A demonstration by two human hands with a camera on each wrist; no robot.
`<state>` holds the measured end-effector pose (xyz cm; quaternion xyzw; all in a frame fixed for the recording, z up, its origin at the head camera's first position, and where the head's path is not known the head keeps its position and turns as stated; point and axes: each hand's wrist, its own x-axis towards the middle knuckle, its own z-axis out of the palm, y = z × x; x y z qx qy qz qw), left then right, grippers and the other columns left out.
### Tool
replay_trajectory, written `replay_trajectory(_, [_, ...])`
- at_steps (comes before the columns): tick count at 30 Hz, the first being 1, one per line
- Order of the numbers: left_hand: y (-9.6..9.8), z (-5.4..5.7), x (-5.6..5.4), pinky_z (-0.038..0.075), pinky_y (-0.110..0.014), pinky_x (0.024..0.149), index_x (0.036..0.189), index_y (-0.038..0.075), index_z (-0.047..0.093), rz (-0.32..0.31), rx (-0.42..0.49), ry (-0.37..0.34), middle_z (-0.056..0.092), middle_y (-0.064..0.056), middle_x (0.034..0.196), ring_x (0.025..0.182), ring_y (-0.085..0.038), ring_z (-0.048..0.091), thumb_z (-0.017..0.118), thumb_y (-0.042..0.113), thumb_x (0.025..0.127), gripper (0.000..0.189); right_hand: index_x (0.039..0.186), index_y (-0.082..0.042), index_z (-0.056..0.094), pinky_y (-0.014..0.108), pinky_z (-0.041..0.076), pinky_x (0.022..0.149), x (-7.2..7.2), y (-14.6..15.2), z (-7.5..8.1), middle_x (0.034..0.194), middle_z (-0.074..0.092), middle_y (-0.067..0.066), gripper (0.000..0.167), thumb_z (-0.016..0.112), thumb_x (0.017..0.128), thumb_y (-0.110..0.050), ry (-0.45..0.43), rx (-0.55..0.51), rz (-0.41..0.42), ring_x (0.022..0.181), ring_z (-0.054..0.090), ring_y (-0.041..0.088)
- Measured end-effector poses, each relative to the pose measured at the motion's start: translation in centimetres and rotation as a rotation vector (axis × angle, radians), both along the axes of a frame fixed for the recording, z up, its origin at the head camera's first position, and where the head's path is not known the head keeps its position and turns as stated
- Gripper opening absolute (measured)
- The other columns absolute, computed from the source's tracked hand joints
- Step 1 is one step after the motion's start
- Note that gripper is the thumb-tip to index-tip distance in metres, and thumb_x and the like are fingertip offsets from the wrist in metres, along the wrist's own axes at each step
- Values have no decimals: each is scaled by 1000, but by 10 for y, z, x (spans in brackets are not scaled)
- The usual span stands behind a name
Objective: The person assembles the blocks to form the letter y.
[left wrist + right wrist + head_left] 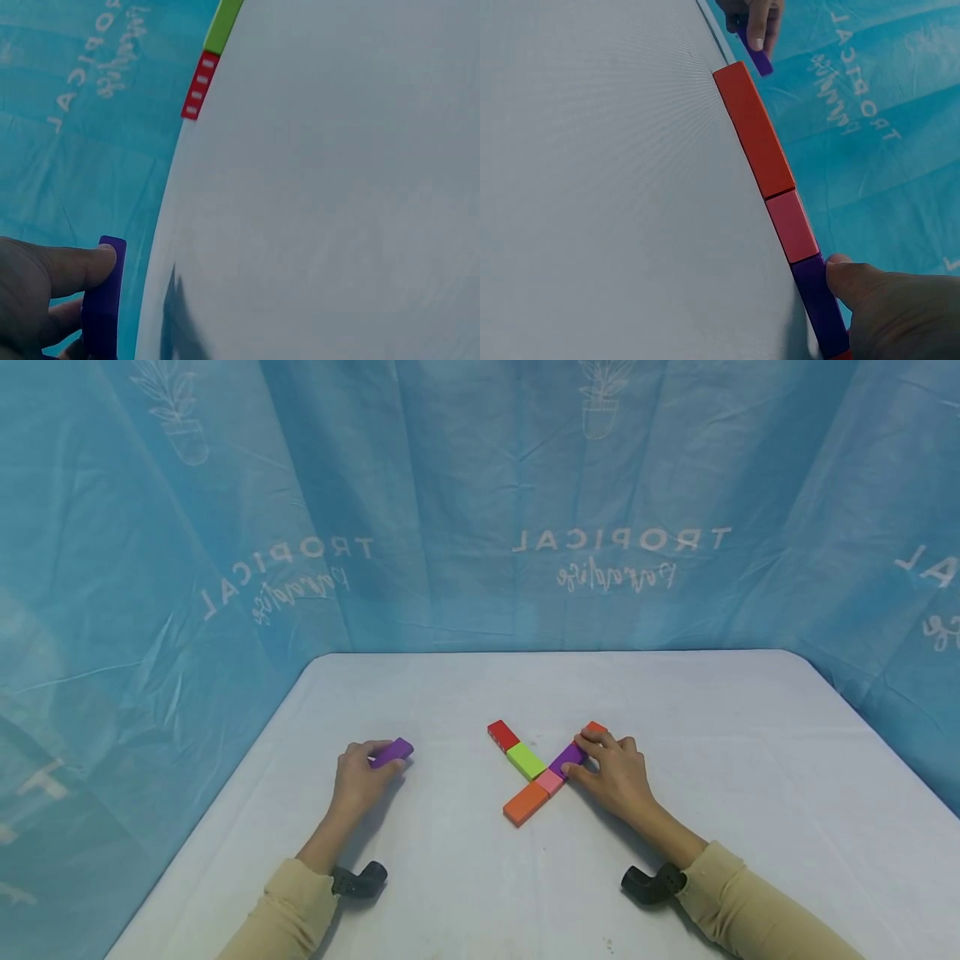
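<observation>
My left hand (362, 781) holds a purple block (392, 752) above the left part of the table, pinched between thumb and fingers. In the left wrist view the thumb lies along the face of that purple block (105, 315). My right hand (617, 777) grips a second purple block (566, 760) in a slanting row, its thumb against the near side and its fingertips at the far end. Down the row from it come a pink block (551, 782) and an orange block (526, 803). Past the fingertips shows an orange-red block (596, 726), partly covered by the hand.
A lime green block (527, 761) meets the row near the pink and purple blocks, angling away to the far left. At its outer end lies a red block (503, 736) with pale marks on its side. Blue printed curtains (465, 593) hang around the white table (450, 893).
</observation>
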<state>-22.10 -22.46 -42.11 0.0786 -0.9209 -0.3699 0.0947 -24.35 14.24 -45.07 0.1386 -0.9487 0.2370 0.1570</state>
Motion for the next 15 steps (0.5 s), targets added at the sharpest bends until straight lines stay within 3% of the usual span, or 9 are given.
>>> replay_trajectory(15, [38,0,32,40,-28,75,122,4,60,-65,47,10,55,-16,109,100,-26,46,70,16,82,43,127,-9,60,45,39,77,1,0,2,131,58,10,58,72,80,-41,-14,-6,-3,99,49,36])
